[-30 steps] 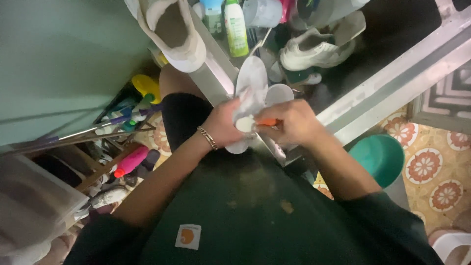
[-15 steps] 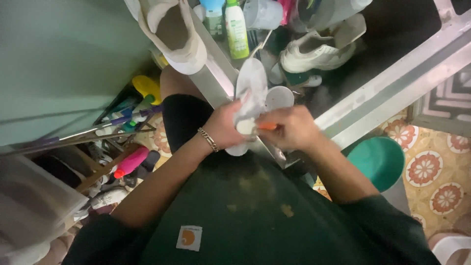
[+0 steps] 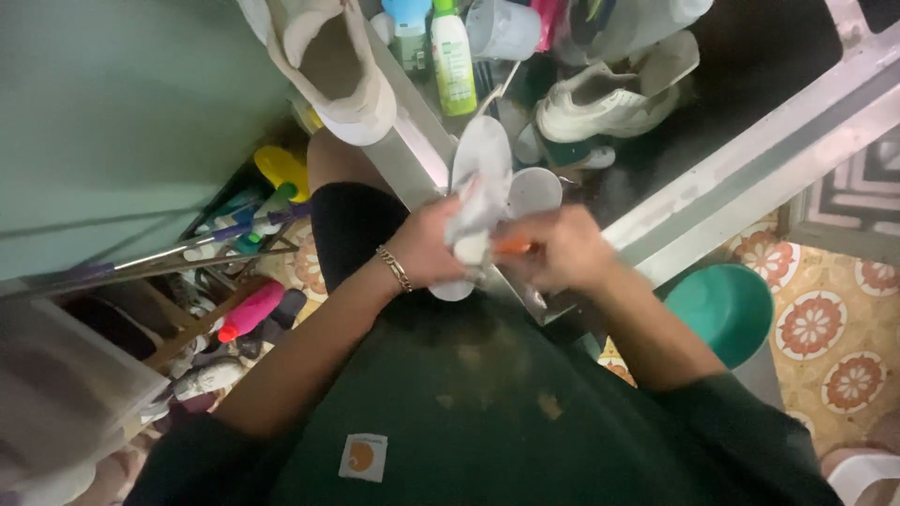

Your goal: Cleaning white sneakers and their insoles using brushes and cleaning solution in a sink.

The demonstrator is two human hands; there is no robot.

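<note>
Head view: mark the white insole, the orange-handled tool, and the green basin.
white insole (image 3: 480,164), head view, on its upper flat part above the left hand.
orange-handled tool (image 3: 514,247), head view, on the orange handle beside the right hand.
green basin (image 3: 722,309), head view, on its inner wall.

Dim, greenish light; motion blur at centre, glare on the sink rim (image 3: 412,141).

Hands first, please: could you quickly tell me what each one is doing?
Left hand: closed on a white insole.
Right hand: closed on an orange-handled tool, probably a brush.
</note>
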